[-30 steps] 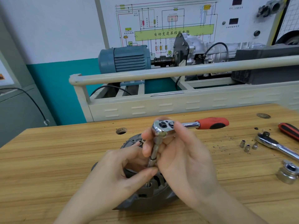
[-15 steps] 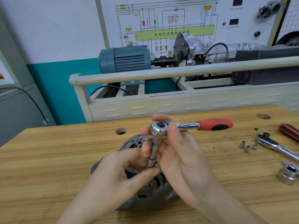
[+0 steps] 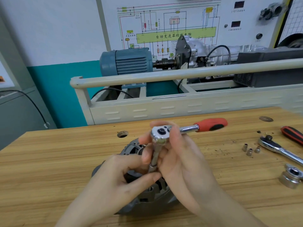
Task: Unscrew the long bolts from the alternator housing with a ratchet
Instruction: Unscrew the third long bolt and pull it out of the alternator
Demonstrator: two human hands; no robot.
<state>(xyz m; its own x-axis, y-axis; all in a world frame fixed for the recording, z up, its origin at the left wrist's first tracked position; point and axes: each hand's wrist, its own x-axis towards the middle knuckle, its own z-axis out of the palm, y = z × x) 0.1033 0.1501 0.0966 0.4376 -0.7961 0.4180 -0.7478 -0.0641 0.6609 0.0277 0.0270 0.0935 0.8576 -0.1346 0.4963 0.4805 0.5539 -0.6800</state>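
A grey alternator housing [image 3: 131, 149] lies flat on the wooden workbench [image 3: 49, 161], mostly hidden under my hands. A ratchet [image 3: 188, 128] with a red and black handle stands above it on a chrome extension bar [image 3: 155, 154] that points down into the housing. My right hand [image 3: 183, 164] grips the ratchet head, fingers curled round it. My left hand [image 3: 118, 176] pinches the lower end of the extension bar between thumb and fingers. The bolt itself is hidden.
At the right lie a second ratchet [image 3: 278, 149], a red-handled tool [image 3: 291, 134], three small sockets [image 3: 250, 149] and a pulley nut piece [image 3: 291, 176]. A bench hole [image 3: 122, 133] sits behind the housing. A cream rail [image 3: 164, 76] and a training rig stand beyond the bench.
The ratchet handle has swung a little away from me and upward to the right. Both hands keep their grip in the same place.
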